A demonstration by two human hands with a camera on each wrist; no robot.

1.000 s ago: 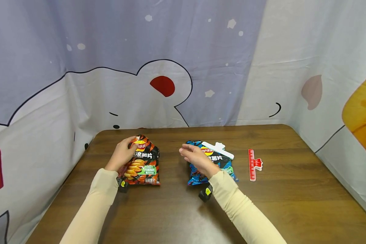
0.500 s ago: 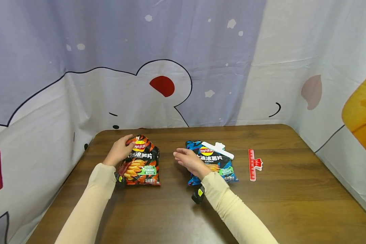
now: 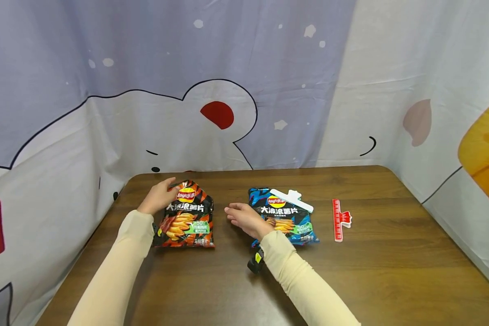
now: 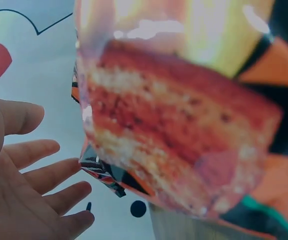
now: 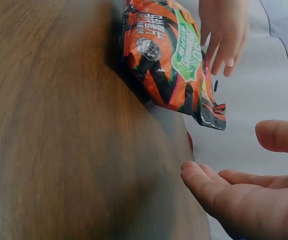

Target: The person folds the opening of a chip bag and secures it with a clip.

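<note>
Left hand beside orange bag, right hand by blue bag
The left is splayed wide; the right, loosely wide, extends between the bags.

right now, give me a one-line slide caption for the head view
Left grip near an orange chip bag, right grip near a blue bag with a white clip; red clip lying apart.

Potato-chip bag: upper middle, printed orange, black and green, one crimped end toward the lower right
Left hand: upper right, fingers pointing down just beside the bag, contact unclear
Right hand: lower right, thumb above extended fingers
Wooden table: left side
Pale cloth: right side, behind both hands
</note>
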